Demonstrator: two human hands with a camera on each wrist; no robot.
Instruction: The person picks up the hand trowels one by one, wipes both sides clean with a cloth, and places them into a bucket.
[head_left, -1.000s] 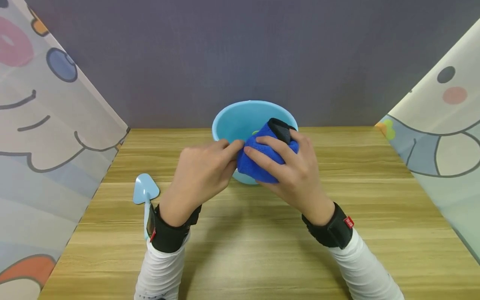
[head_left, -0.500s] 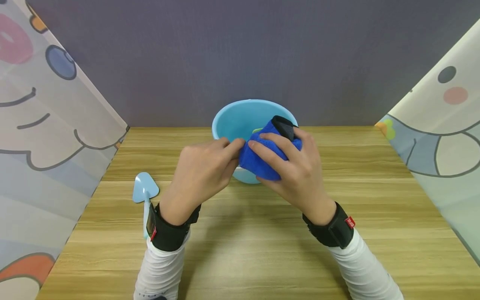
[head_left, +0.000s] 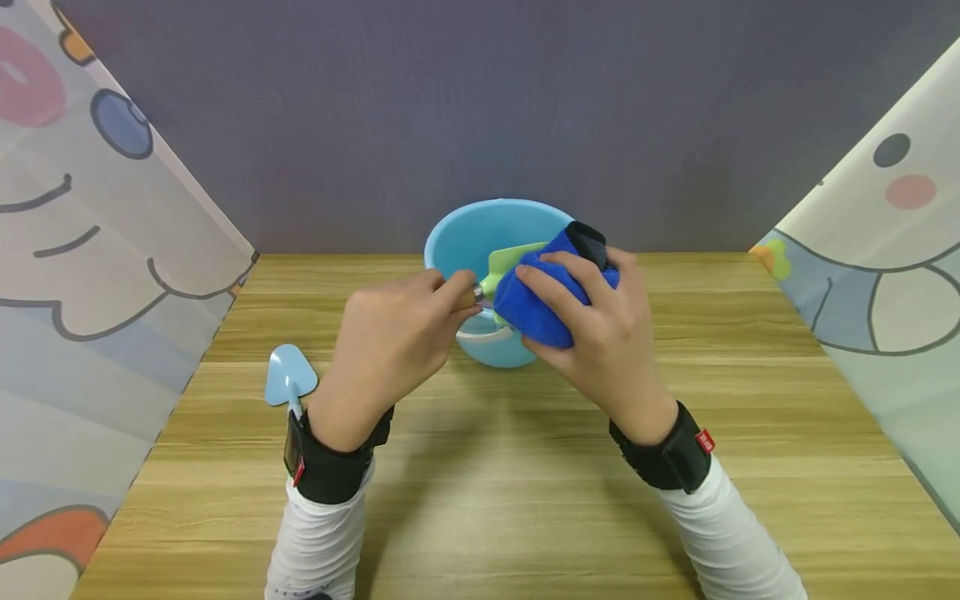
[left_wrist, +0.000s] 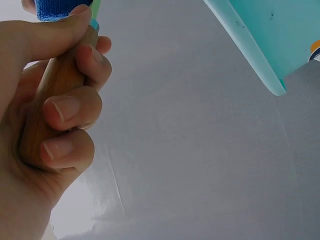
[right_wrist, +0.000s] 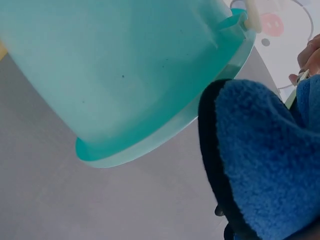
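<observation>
My left hand (head_left: 397,333) grips the wooden handle (left_wrist: 60,85) of a small light green shovel (head_left: 510,260), thumb along its upper end. My right hand (head_left: 603,333) holds a bunched blue cloth (head_left: 543,304) with a dark border around the shovel's green blade. Much of the blade is hidden by the cloth. Both hands are above the near rim of a light blue bucket (head_left: 487,229). In the right wrist view, the cloth (right_wrist: 270,160) hangs beside the bucket (right_wrist: 115,75).
A light blue toy spade (head_left: 290,375) lies on the wooden table (head_left: 510,517) at the left, its handle partly behind the left wrist strap. A grey wall (head_left: 495,108) stands behind the bucket, and cartoon-printed sheets flank both sides.
My right hand has slid the cloth right and slightly up, away from my left hand. My left hand has shifted a little left. More of the green blade and its metal collar now show.
</observation>
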